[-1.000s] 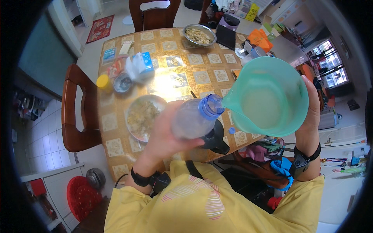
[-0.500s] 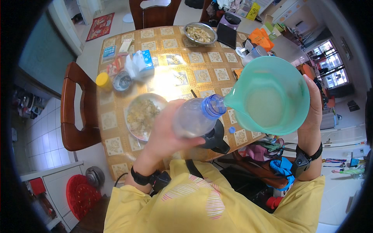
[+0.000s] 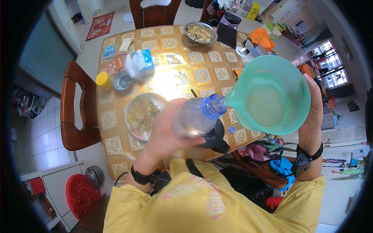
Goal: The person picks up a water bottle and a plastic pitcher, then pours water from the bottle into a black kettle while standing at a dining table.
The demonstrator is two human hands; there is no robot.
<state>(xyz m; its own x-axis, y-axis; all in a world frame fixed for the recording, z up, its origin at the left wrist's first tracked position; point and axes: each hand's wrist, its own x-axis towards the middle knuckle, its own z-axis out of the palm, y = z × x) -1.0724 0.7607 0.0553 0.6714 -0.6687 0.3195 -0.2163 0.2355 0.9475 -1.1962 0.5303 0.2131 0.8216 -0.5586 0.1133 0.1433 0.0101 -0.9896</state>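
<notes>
"Fingers of the left hand [image 3: 163,134] are bent around a clear plastic bottle [image 3: 190,118]. How are those of the right hand [image 3: 312,110] placed?"

"By them a green jug [image 3: 297,93] is held at its right side. Some of these fingers are hidden behind it."

"And where are both things kept?"

"They are held above the near part of the table [image 3: 114,146], the bottle at the middle and the jug to its right. To the left of the bottle, a plate [image 3: 160,100] with food is seen."

"How far has the pouring come?"

"The preparing is judged to be done: the bottle is uncapped, and the spout is set at its mouth, though whether they touch cannot be told. A blue cap [image 3: 232,129] lies near the right edge. Since pale liquid [image 3: 266,106] is seen in the jug, the pouring is judged to be unfinished. A running stream is not clearly shown."

"How is their look described?"

"The bottle is see-through, bluish at the neck, and tilted with its mouth toward the right; its level cannot be read. The jug is wide, round and half-transparent, with a pointed spout at the left. Its liquid looks cloudy."
</notes>
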